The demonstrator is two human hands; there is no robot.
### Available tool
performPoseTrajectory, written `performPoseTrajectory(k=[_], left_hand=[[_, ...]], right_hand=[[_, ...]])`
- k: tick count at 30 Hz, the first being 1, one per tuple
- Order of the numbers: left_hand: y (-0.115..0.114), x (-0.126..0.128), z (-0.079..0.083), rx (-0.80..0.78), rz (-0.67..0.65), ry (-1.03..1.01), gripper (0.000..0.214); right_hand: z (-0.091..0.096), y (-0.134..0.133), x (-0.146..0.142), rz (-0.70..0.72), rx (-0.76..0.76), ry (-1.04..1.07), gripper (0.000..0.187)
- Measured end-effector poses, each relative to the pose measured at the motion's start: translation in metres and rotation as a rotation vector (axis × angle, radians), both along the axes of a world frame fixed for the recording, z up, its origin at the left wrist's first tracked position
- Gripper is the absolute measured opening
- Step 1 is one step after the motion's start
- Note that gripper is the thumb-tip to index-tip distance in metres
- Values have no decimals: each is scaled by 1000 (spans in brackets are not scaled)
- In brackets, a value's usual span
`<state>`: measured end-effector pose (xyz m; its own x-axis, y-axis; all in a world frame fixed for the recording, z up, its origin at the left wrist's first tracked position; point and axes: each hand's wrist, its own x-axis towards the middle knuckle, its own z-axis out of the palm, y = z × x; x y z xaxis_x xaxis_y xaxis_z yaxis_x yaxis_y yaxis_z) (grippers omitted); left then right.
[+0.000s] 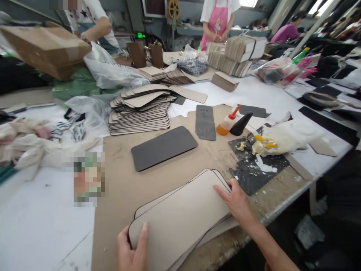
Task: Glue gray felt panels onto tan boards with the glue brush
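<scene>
Beige panels with dark edges and rounded corners lie loosely stacked at the front of the table, and the top panel [180,214] is held between both hands. My left hand [132,244] grips its near left corner, thumb on top and fingers at the edge. At the far right corner, my right hand [235,197] pinches the edge with the thumb on top. Just beyond the panels lies a dark grey rounded panel [164,148], apart from both hands. Behind it stands a stack of similar beige panels [139,118].
A grey marked template [205,122] lies beside a red-tipped bottle [226,122] with orange liquid and a black cone [241,124]. At right, a glue-smeared black board [254,169] bears a whitish plastic bag [290,135]. Bundled card stacks [239,49] stand at the back; people work beyond.
</scene>
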<state>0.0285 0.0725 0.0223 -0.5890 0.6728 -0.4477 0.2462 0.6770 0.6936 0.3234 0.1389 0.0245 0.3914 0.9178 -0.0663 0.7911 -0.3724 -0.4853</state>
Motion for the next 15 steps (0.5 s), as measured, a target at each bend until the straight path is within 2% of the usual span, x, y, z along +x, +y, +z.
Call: performPoseTrajectory(k=[4, 7, 10, 12, 15], left_hand=[[9, 13, 15, 144, 34, -185, 66], [10, 17, 27, 284, 5, -299, 58], [1, 16, 37, 463, 13, -182, 55], [-9, 12, 38, 600, 36, -89, 55], [-26, 5, 31, 710, 53, -74, 54]], right_hand=[[-1, -3, 0, 32, 104, 133, 38], [7, -6, -3, 48, 175, 195, 43], [22, -15, -6, 49, 331, 271, 50], [26, -24, -5, 46, 455, 310, 51], [18, -40, -2, 92, 498, 343, 45]])
